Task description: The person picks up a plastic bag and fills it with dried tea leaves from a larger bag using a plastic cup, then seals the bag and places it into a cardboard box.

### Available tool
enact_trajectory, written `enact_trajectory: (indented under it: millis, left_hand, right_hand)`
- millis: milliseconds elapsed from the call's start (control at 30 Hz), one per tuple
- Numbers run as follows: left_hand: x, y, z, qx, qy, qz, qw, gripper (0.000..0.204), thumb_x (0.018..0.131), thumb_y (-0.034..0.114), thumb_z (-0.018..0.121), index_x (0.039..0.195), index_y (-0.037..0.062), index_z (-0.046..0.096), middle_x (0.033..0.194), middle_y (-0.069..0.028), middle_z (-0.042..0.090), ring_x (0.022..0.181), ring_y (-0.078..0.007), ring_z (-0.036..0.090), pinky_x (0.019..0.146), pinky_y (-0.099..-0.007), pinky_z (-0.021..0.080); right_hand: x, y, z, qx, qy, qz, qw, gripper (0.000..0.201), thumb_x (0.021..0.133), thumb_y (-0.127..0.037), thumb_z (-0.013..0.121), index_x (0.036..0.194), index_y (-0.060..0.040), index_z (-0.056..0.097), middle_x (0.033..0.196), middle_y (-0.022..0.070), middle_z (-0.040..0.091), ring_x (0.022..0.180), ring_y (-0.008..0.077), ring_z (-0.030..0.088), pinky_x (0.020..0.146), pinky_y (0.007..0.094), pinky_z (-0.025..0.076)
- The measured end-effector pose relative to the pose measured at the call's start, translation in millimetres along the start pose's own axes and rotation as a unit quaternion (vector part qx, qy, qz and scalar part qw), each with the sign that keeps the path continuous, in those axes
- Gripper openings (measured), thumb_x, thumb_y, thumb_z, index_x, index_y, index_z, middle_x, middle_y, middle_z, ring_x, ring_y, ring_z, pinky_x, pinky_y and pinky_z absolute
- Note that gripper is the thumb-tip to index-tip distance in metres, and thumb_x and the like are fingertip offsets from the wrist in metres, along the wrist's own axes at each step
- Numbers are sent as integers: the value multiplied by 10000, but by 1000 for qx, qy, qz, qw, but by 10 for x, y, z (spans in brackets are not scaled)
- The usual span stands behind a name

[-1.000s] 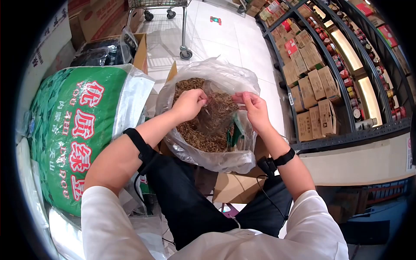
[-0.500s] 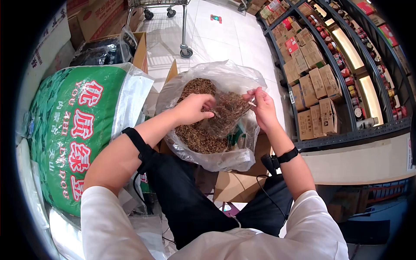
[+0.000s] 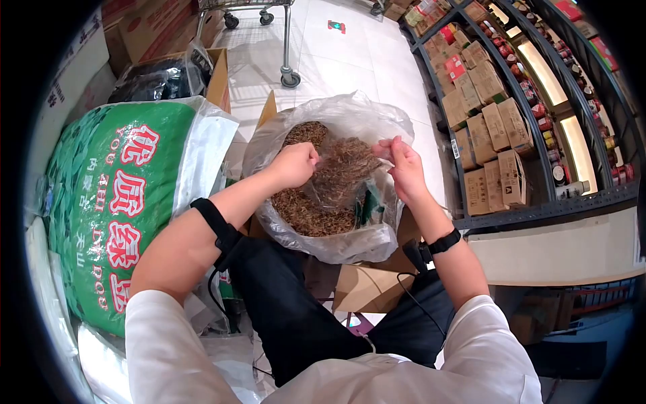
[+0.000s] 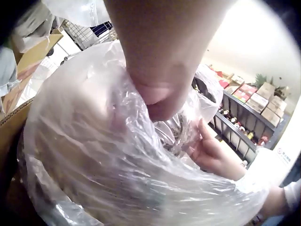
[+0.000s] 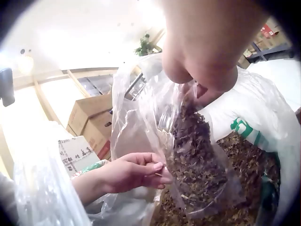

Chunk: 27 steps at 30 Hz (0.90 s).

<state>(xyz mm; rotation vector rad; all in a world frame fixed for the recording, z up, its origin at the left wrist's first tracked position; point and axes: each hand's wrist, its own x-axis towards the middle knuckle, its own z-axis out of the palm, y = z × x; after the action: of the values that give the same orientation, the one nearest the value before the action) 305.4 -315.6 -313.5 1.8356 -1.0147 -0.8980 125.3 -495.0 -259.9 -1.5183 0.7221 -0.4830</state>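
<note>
A small clear plastic bag (image 3: 344,176) of brown dried, leaf-like bits hangs between my two hands over the large bag. My right hand (image 3: 407,170) pinches its upper corner; in the right wrist view the plastic gathers under those fingers. At the other side is my left hand (image 3: 294,165), thumb and forefinger pinching at the small bag's edge (image 5: 164,160). Below, a large clear plastic bag (image 3: 370,246) stands wide open, holding loose dried bits (image 3: 309,219) of the same brown. Something green (image 3: 368,205) shows in it. Plastic hides most of the left fingers in the left wrist view.
A full green printed sack (image 3: 87,202) lies at my left. A cardboard box (image 3: 367,289) surrounds the large bag's lower part, near my knees. Shelves with cartons (image 3: 501,131) and jars run along the right. A wheeled cart (image 3: 288,60) stands ahead on the tiled floor.
My left hand has moved off the small bag with loosened fingers, then come back to its edge with fingers closed. My right hand has shifted slightly right, still holding the small bag.
</note>
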Motion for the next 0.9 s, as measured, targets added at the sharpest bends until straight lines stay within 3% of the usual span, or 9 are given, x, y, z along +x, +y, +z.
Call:
enact_trajectory:
  millis: [33, 67, 133, 233, 367, 467, 567, 800, 900]
  left_hand:
    - [-8, 7, -12, 138, 24, 28, 990, 189, 922, 101, 555, 1059, -29, 561, 991, -158, 666, 942, -277, 660, 829, -358, 516]
    - [-17, -16, 17, 139, 25, 28, 990, 189, 922, 101, 555, 1059, -29, 561, 991, -158, 666, 942, -277, 660, 829, -358, 516]
    - [-69, -26, 87, 104, 173, 111, 973, 277, 933, 167, 549, 1145, -11, 551, 1046, -174, 646, 1000, -318, 629, 881, -379, 487]
    - [-39, 126, 57, -15, 242, 151, 959, 306, 930, 163, 510, 1175, -17, 547, 1100, -247, 616, 1061, -376, 589, 936, -422, 452]
    - [-56, 205, 2, -62, 244, 163, 954, 305, 955, 175, 468, 1160, -31, 559, 1113, -237, 621, 1064, -366, 591, 937, -415, 450]
    - [-66, 207, 2, -21, 235, 153, 960, 278, 991, 195, 468, 1156, 1, 579, 1030, -157, 662, 953, -284, 634, 850, -362, 483]
    - [-107, 236, -31, -12, 181, 157, 971, 264, 993, 216, 492, 1090, 3, 614, 969, -155, 676, 899, -282, 649, 816, -359, 491]
    - [-71, 216, -20, -1, 225, 170, 959, 256, 992, 218, 509, 1066, 4, 629, 943, -165, 682, 870, -298, 659, 780, -356, 501]
    - [-64, 225, -13, -3, 224, 173, 959, 254, 992, 216, 508, 1067, 7, 632, 942, -164, 682, 873, -292, 660, 778, -357, 502]
  right_hand:
    - [-33, 1, 26, 1, -17, 3, 1000, 399, 1002, -410, 493, 1034, -41, 641, 975, 80, 706, 900, 138, 636, 753, 259, 470]
    - [-65, -7, 55, 2, -34, 5, 999, 408, 1002, -414, 493, 1059, -38, 642, 974, 76, 707, 902, 132, 632, 749, 253, 473]
    - [-126, -50, 134, -23, -30, -7, 999, 409, 1000, -400, 504, 1074, -25, 649, 983, 70, 706, 913, 127, 627, 758, 251, 478]
    - [-248, -145, 201, -92, -33, -65, 993, 394, 996, -356, 531, 1089, 4, 663, 1005, 60, 703, 931, 128, 625, 793, 255, 486]
    - [-243, -75, 207, -210, -31, -193, 958, 306, 1006, -236, 526, 1085, 17, 678, 1052, 70, 699, 974, 117, 618, 867, 267, 481]
    - [-190, -29, 187, -289, -36, -225, 930, 287, 969, -239, 587, 1065, 13, 685, 1008, 101, 708, 934, 165, 653, 871, 275, 486]
    - [-203, -84, 150, -250, -44, -154, 955, 284, 962, -226, 595, 1105, 8, 667, 1038, 125, 699, 971, 174, 651, 868, 285, 489]
    - [-204, -192, 179, -220, -71, -174, 957, 288, 923, -237, 645, 1131, -38, 637, 1204, 145, 626, 1088, 227, 610, 886, 321, 495]
    - [-224, -263, 187, -347, -115, -224, 903, 224, 886, -215, 683, 1051, -64, 667, 1328, 175, 526, 1167, 295, 558, 920, 363, 492]
